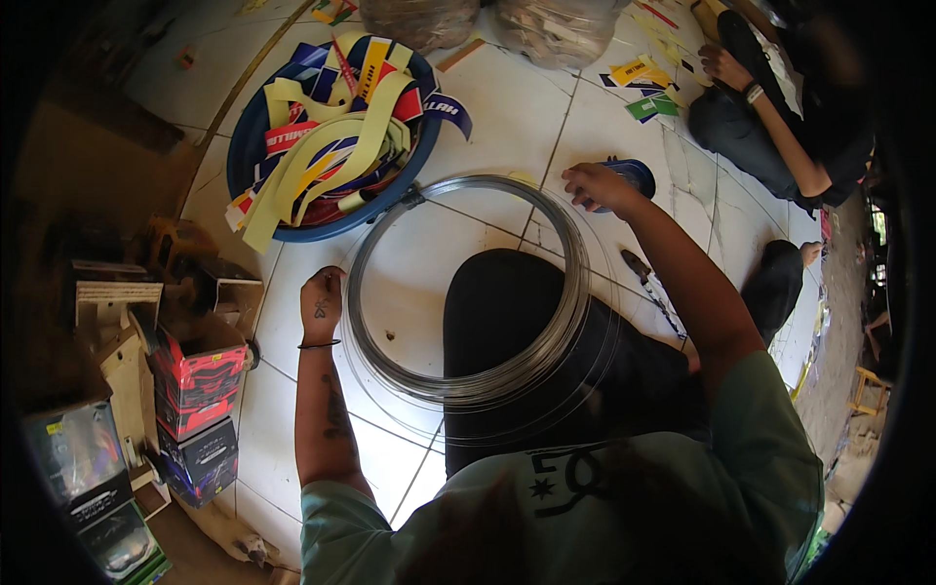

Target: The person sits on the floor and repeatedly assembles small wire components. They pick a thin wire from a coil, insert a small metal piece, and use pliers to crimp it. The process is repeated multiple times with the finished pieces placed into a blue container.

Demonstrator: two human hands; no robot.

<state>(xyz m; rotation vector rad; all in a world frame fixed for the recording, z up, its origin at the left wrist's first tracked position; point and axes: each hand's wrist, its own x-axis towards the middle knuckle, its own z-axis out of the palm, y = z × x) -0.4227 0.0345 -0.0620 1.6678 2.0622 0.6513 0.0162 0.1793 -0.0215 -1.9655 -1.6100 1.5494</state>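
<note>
nearest my camera is the green shirt (643,507). left to right on my feed, the left hand (321,297) is beside the wire coil (439,388), which crosses over a dark trouser leg (502,302), then the right hand (600,189), both part-curled; whether either pinches anything, i cannot tell.

A large coil of thin, silvery-grey wire (458,387) forms a wide, nearly round ring with an open middle. Many turns run together in a shiny band, packed closer along the top and more spread along the bottom and right, where some stray outward in wide, loose loops. At the upper left, a small dark patch on the band may be a tie. The coil's lower right lies across a black-clad leg (507,312); its upper left comes close beside a blue tub (237,180).
</note>
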